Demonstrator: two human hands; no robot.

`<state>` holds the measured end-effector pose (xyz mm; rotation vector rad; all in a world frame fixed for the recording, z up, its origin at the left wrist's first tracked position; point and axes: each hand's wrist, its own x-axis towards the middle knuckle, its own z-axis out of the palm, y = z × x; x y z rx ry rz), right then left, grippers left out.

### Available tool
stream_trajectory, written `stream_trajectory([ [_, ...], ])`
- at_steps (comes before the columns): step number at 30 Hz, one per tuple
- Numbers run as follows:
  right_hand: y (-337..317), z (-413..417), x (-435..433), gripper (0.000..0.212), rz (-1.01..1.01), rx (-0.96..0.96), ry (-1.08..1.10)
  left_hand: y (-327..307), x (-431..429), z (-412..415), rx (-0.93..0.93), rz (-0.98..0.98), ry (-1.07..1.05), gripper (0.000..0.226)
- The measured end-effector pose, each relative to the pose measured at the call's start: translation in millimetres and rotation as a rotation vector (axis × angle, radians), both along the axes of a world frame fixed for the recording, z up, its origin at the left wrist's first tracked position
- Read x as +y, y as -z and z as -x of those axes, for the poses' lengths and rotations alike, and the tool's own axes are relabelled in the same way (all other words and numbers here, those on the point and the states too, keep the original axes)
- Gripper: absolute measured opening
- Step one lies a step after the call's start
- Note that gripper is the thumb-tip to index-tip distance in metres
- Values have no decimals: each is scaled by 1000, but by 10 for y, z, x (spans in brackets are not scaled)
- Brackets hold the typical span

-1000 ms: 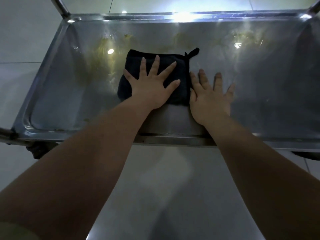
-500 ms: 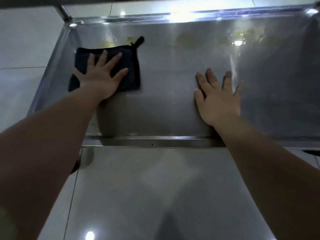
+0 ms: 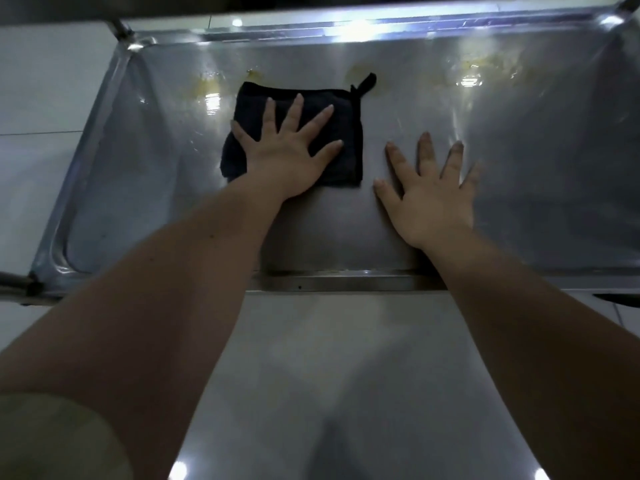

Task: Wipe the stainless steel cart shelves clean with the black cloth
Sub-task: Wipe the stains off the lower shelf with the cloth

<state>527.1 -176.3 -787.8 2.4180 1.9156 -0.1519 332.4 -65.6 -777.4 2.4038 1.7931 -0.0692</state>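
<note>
Seen from the head camera, both arms reach over the near rim (image 3: pixel 329 282) of the stainless steel cart shelf (image 3: pixel 519 174) and both hands lie palm down on it.

The left hand (image 3: pixel 287 150) is spread wide, fingers straight and fanned apart, pressed flat on top of the black cloth (image 3: pixel 349 126). Nothing is gripped: the fingers are not curled round the cloth, they only bear down on it. The thumb points toward the shelf's right end, and the little finger runs out toward the cloth's left edge.

The right hand (image 3: pixel 429 199) is just as open, with its fingers splayed and straight, and it rests on bare metal. It holds nothing. It sits just beside the cloth's right edge with a narrow strip of shelf showing between them, and a little nearer the near rim than the left hand.

The cloth is a folded dark square lying flat, somewhat left of the shelf's middle and closer to the far edge than to the near rim. The left hand covers most of its centre. Its hanging loop (image 3: pixel 367 81) sticks out from the far right corner, pointing toward the far edge.

Yellowish smears (image 3: pixel 207 86) mark the metal just beyond the cloth's far left corner, and more of the same (image 3: pixel 485 62) lie along the far edge toward the right end. Bright glare from lamps streaks the far rim. An upright post (image 3: pixel 119 27) rises at the far left corner, and pale floor tiles (image 3: pixel 34 81) show past the left edge.
</note>
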Motion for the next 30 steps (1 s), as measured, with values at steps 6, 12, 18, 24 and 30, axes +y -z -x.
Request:
stream_trajectory([
  [6, -39, 5, -17, 66, -3, 20, -7, -1, 20, 683, 15, -8, -48, 62],
  [12, -40, 34, -4, 67, 12, -6, -3, -35, 89, 1532, 96, 17, -245, 64],
  [18, -17, 48, -6, 68, -3, -33, -5, -8, -130, 980, 43, -13, -169, 63],
  [24, -88, 67, -59, 65, 25, -26, -171, 52, -403, 91, -19, -37, -4, 65],
  [30, -121, 471, -205, 58, 79, 108, -56, 47, -404, 111, -32, -62, -17, 64],
])
